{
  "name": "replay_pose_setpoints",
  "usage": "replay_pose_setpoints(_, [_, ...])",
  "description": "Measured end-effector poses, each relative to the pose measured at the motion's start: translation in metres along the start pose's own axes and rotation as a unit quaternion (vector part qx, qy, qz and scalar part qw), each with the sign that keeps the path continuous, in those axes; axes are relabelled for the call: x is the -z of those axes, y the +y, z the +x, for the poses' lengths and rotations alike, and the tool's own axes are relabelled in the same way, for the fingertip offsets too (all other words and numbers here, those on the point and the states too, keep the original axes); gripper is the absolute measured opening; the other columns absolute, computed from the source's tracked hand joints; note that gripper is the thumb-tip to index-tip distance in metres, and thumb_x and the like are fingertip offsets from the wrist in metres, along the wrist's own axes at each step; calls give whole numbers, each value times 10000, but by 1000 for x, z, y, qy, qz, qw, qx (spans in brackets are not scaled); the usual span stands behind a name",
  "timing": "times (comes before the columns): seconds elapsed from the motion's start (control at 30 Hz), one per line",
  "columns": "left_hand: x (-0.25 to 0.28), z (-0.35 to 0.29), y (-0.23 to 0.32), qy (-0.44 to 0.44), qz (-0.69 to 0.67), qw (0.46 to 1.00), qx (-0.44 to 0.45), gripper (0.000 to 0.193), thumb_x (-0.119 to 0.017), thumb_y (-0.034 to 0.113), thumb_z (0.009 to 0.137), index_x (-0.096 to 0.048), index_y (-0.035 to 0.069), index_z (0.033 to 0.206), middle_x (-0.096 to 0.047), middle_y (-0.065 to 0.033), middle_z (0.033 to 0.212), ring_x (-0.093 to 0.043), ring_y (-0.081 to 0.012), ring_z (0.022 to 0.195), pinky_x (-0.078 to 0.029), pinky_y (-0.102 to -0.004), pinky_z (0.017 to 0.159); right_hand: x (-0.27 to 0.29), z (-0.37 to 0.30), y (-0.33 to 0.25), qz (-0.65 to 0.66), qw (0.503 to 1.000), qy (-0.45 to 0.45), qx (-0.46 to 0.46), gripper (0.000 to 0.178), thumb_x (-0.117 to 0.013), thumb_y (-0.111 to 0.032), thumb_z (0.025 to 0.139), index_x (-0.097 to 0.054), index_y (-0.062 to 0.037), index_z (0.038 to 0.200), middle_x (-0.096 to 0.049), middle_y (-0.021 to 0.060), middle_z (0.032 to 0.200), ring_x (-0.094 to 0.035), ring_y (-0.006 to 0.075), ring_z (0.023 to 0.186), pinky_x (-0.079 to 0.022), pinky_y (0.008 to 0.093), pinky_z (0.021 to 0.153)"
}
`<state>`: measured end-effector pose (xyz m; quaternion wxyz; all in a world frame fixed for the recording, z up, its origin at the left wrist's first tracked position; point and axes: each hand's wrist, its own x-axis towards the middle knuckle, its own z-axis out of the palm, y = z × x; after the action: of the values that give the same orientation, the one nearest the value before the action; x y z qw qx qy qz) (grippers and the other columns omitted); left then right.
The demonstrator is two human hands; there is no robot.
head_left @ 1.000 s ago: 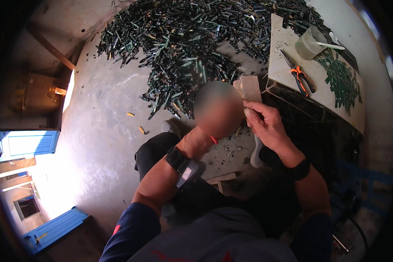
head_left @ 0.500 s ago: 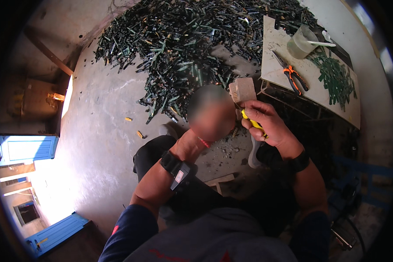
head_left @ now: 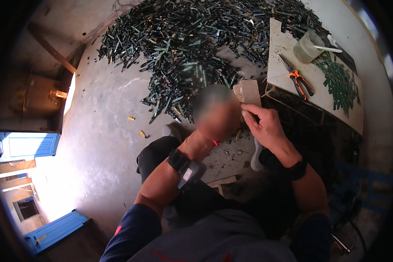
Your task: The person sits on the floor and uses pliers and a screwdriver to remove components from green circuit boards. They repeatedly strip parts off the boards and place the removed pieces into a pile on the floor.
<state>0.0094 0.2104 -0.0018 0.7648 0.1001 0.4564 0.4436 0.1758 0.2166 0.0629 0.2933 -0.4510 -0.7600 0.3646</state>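
Observation:
My left hand (head_left: 216, 115) is in front of me, mostly covered by a round blurred patch, so its fingers and anything in them are hidden. Close against it on the right, my right hand (head_left: 266, 124) is closed, thumb and forefinger pinched toward the left hand. What it grips does not show; the yellow handle seen earlier is out of sight. Just beyond the fingers stands a pale brick-like block (head_left: 249, 92). Dark strip-shaped pieces (head_left: 179, 65) are heaped on the floor past my hands.
At the right, a pale board (head_left: 279, 48) holds orange-handled pliers (head_left: 299, 83), a clear plastic cup (head_left: 307, 47) with a white-handled utensil, and green strips (head_left: 341, 85). Two small yellowish pieces (head_left: 143, 134) lie on the floor at the left. Blue door panels (head_left: 56, 231) are at the far left.
The yellow-handled tool in my right hand no longer shows, and that hand's fingers are drawn together. Both hands appear slightly further right, as does the scene.

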Motion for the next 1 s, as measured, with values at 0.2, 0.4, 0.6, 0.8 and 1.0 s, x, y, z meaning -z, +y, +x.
replay_pose_setpoints(0.2, [9,-1,5,-49,39,998,21,129,-590,-47,792,-533,49,858,-476,-4,701,-481,-100,671,-395,-264,550,-2,-5,12,-143,984,26,100,186,-649,-105,859,-679,-30,1027,-671,187,793,-656,331,661,-512,357,574])
replay_pose_setpoints(0.4, [-28,-38,11,-156,9,985,79,239,-555,224,876,-448,121,689,-406,23,595,-360,-108,490,-260,-244,452,70,15,5,196,937,-211,-197,266,-619,-175,926,-655,25,1099,-603,28,699,-448,36,504,-361,204,442])
replay_pose_setpoints(0.6, [-14,-45,14,-270,8,959,91,133,-538,206,918,-519,85,866,-540,-21,790,-507,-156,663,-402,-275,578,123,7,27,229,909,-262,-228,292,-662,-237,889,-671,-36,1100,-615,19,702,-426,33,486,-319,197,428])
replay_pose_setpoints(0.8, [-19,-54,12,-285,13,956,68,186,-520,192,946,-483,63,1074,-551,-53,990,-533,-186,859,-432,-301,740,145,-8,30,252,911,-246,-213,330,-693,-208,842,-679,31,1069,-637,68,706,-474,61,514,-352,207,458])
replay_pose_setpoints(1.0, [-11,-66,25,-319,-28,946,-45,343,-502,177,973,-446,40,1283,-562,-85,1190,-558,-216,1056,-462,-327,901,171,-31,35,262,929,-85,-246,282,-679,-163,818,-670,31,1022,-601,72,709,-446,59,517,-331,202,451])
